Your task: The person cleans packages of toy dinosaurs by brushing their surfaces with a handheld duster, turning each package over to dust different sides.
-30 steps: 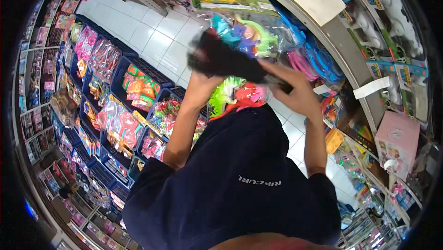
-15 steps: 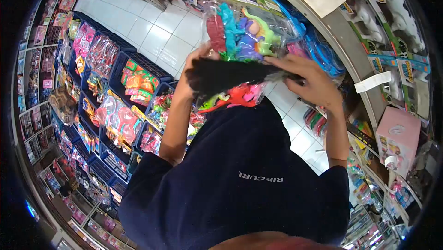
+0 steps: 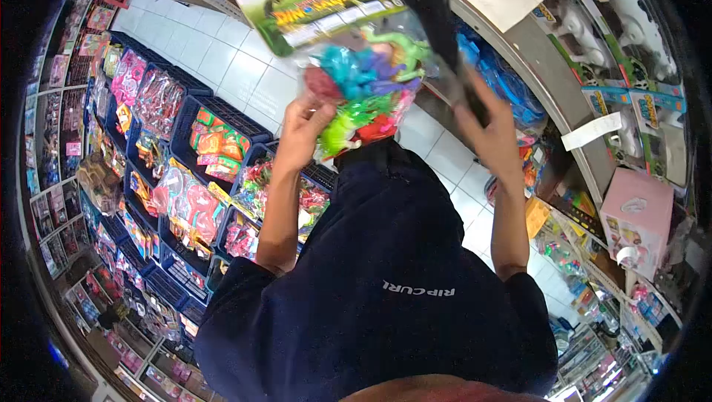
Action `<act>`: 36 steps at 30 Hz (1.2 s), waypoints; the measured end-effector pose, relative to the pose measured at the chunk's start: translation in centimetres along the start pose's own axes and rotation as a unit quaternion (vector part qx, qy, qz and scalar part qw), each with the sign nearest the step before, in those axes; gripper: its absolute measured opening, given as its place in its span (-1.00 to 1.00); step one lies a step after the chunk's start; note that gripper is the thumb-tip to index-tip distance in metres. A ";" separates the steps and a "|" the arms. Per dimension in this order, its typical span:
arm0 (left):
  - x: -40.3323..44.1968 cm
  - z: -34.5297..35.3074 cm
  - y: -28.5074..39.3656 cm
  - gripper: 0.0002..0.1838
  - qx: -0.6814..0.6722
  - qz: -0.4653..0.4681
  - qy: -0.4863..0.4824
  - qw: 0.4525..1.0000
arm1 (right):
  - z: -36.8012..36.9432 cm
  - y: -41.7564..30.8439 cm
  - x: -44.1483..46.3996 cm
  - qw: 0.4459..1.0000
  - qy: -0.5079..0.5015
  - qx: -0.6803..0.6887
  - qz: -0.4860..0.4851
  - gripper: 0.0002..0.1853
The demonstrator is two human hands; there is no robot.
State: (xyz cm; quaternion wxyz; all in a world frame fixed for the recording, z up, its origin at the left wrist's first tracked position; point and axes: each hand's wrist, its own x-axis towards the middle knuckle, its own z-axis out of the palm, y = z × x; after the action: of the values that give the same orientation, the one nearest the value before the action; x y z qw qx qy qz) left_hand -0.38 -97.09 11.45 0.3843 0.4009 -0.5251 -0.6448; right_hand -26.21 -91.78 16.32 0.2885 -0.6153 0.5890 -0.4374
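Note:
My left hand (image 3: 302,129) grips the lower left edge of a clear bag of toy dinosaurs (image 3: 362,72), thumb in front. Its green header card reads "Dinosaur", and teal, purple, green and red figures show through the plastic. The bag is tilted in front of my chest. My right hand (image 3: 489,131) is wrapped round the handle of a black duster (image 3: 429,3). The duster's dark, blurred head points up past the right side of the card, partly in front of it.
Dark blue baskets (image 3: 263,132) full of packaged goods line the left side. White floor tiles (image 3: 248,79) show beyond. A shelf edge (image 3: 552,79) runs along the right, with boxed animal toys (image 3: 630,27) and a pink box (image 3: 636,216) on it. Blue plastic-wrapped items (image 3: 504,87) lie below.
The duster has swung from lying across the bag to pointing up at its right. The bag has tilted and shifted left, showing its header card. My left hand has moved slightly down.

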 end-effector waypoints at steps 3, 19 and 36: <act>0.0 0.8 0.2 -0.73 0.015 -0.021 -0.002 1.000 | -0.3 -1.6 0.3 0.982 -0.171 0.006 -0.085 -0.51; 0.3 1.7 -0.7 -0.76 -0.179 -0.098 0.132 0.970 | 0.0 -0.4 -0.1 0.969 -0.240 0.042 0.034 -0.51; 1.2 1.1 2.2 -0.64 -0.225 -0.154 0.120 0.955 | -3.3 -2.3 0.3 0.930 -0.345 -0.092 0.085 -0.55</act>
State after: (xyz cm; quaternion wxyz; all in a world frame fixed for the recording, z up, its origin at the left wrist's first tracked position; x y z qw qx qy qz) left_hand -1.72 -98.08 13.59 0.4214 0.4544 -0.2480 -0.7446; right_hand -28.00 -91.25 19.89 0.4521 -0.6998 0.5409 -0.1156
